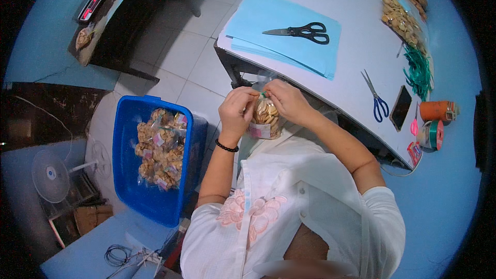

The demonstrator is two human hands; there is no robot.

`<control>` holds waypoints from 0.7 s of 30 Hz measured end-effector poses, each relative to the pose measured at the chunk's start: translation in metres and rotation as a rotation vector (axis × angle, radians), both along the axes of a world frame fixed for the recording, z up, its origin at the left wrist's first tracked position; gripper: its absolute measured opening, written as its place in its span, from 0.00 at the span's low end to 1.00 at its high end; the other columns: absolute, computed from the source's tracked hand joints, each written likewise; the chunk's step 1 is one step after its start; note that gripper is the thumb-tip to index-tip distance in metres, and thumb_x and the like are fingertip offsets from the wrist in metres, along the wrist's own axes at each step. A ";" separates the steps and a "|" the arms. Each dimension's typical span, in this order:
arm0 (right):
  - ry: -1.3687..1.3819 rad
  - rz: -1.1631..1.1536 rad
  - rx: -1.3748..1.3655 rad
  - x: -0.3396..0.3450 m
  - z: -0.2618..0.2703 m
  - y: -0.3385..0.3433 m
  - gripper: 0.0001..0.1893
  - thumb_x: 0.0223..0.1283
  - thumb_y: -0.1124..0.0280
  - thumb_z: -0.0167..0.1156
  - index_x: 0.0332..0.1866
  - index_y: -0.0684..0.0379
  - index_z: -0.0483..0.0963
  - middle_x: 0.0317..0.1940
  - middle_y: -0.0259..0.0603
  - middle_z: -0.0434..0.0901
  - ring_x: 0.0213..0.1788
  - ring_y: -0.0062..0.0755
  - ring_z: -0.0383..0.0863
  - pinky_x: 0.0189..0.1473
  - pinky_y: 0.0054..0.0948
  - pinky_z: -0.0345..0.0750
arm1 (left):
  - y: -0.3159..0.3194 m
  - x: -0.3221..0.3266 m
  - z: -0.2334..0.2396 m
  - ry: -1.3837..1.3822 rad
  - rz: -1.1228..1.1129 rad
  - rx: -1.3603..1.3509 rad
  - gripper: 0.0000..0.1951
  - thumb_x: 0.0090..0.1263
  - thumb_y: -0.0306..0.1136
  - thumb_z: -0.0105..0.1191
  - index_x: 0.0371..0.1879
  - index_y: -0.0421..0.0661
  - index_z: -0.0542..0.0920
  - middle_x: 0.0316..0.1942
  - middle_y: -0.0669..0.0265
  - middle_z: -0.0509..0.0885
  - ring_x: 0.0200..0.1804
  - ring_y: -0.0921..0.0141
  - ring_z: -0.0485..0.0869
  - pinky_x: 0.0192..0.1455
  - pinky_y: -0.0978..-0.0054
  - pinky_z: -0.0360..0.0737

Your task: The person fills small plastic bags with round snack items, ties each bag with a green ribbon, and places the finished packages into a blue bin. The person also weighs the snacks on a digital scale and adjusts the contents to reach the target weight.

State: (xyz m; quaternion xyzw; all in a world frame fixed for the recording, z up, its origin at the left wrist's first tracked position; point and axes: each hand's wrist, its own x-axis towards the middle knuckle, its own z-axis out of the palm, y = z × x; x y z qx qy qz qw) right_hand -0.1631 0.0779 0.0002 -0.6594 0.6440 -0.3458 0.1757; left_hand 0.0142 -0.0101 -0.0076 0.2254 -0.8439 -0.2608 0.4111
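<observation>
A clear plastic bag (266,118) of pale, flat snack pieces stands upright in front of my body, with a pink-and-white label low on its side. Around its gathered neck runs a thin green ribbon (263,94). My left hand (237,109) pinches the ribbon from the left side of the neck. On the other side, the fingertips of my right hand (288,101) grip it close to the bag. The loose top of the bag sticks up beyond my fingers. My fingers partly cover the ribbon, so its exact form is hidden.
A deep blue plastic tub (185,186) at left holds several filled bags (161,147). The white table (348,69) bears black-handled scissors (298,32) on blue sheets (252,19), blue-handled scissors (376,99), a phone (400,107), green ribbons (418,69) and a large snack bag (403,21).
</observation>
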 end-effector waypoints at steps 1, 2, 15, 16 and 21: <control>0.013 -0.009 -0.030 -0.001 -0.004 0.003 0.06 0.67 0.77 0.53 0.46 0.65 0.72 0.43 0.49 0.77 0.45 0.50 0.80 0.46 0.39 0.77 | -0.001 0.005 -0.004 -0.007 0.023 0.074 0.06 0.58 0.22 0.65 0.30 0.41 0.81 0.38 0.60 0.87 0.40 0.62 0.85 0.42 0.71 0.81; -0.005 -0.050 0.045 -0.001 -0.008 0.006 0.06 0.67 0.77 0.53 0.46 0.65 0.72 0.45 0.49 0.76 0.46 0.50 0.80 0.47 0.38 0.77 | -0.002 0.012 -0.008 -0.013 0.018 0.149 0.05 0.59 0.22 0.64 0.31 0.41 0.81 0.38 0.60 0.87 0.40 0.63 0.86 0.42 0.71 0.81; -0.107 0.137 0.195 0.022 0.013 0.016 0.13 0.64 0.72 0.58 0.54 0.58 0.74 0.62 0.52 0.70 0.59 0.56 0.76 0.58 0.43 0.77 | -0.024 0.184 0.026 -0.504 0.783 -0.184 0.07 0.60 0.26 0.58 0.36 0.49 0.81 0.37 0.65 0.84 0.43 0.60 0.83 0.41 0.62 0.80; -0.112 0.135 0.241 0.021 0.013 0.018 0.14 0.64 0.72 0.59 0.54 0.58 0.73 0.62 0.52 0.70 0.59 0.56 0.76 0.58 0.43 0.77 | -0.024 0.199 0.022 -0.594 0.854 -0.203 0.07 0.60 0.26 0.57 0.37 0.49 0.81 0.38 0.64 0.84 0.45 0.59 0.82 0.42 0.61 0.80; -0.050 0.163 0.195 0.012 0.012 0.023 0.13 0.64 0.70 0.60 0.53 0.57 0.74 0.62 0.51 0.69 0.58 0.55 0.76 0.58 0.44 0.76 | -0.032 0.218 -0.002 -0.718 1.024 -0.090 0.07 0.64 0.27 0.57 0.40 0.48 0.80 0.41 0.60 0.83 0.45 0.57 0.82 0.44 0.59 0.79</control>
